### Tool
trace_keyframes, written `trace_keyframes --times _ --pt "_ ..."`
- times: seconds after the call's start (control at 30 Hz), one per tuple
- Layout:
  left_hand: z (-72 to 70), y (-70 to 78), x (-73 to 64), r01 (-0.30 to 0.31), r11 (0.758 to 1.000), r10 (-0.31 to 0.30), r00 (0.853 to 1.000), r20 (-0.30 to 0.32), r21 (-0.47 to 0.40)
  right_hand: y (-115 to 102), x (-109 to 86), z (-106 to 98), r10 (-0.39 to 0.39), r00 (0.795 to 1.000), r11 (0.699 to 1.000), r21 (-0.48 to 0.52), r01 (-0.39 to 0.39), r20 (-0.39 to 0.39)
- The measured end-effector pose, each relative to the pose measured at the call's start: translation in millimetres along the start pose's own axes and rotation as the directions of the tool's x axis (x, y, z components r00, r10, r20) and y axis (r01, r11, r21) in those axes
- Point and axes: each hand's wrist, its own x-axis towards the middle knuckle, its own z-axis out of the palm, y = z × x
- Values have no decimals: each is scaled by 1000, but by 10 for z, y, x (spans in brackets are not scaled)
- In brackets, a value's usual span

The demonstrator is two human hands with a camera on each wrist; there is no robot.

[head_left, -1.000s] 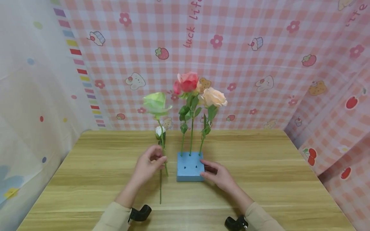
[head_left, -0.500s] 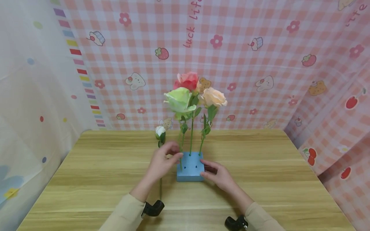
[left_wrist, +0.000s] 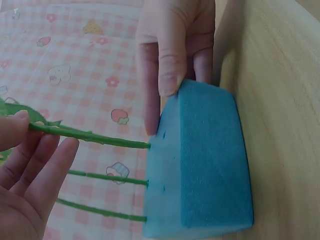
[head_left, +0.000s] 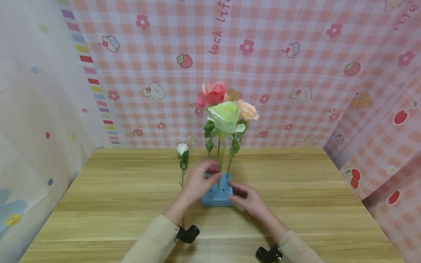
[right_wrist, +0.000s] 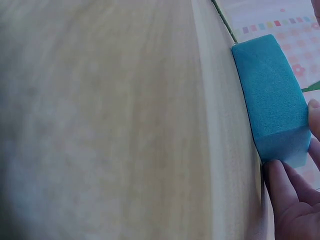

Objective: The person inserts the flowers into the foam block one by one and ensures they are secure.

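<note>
My left hand (head_left: 201,180) pinches the stem of a light green rose (head_left: 226,117) between thumb and fingers, above a blue foam block (head_left: 217,202). Its lower stem end hangs over the block's top; whether it touches cannot be told. My right hand (head_left: 250,201) holds the block's right end, thumb low and forefinger along the upper edge, as the left wrist view also shows. A pink rose (head_left: 213,93) and a peach rose (head_left: 248,110) rise behind the green one, and several stems (left_wrist: 110,177) stand in the block's back row. Small dark holes mark its front part.
A white rose (head_left: 182,150) lies on the wooden table (head_left: 296,197) left of the block, its stem partly behind my left forearm. Checked pink cloth (head_left: 279,80) hangs behind the table. Black wrist mounts (head_left: 188,233) stick out near both sleeves.
My left hand has carried the green rose rightward from beside the white rose to over the foam block. The right hand has stayed on the block's right end.
</note>
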Motion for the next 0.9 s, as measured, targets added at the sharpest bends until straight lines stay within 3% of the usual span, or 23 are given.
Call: trace_keyframes --times 0.43,0.77,0.9 --pt "166 -24 72 -58 995 55 997 46 85 68 16 -16 -16 1000 1000 22 15 15" --pt "242 -85 61 -50 993 47 999 24 103 109 7 -13 -136 991 991 -4 136 -19" --pt "264 -110 51 -44 993 42 999 19 106 83 8 -15 -85 996 996 15 85 -8"
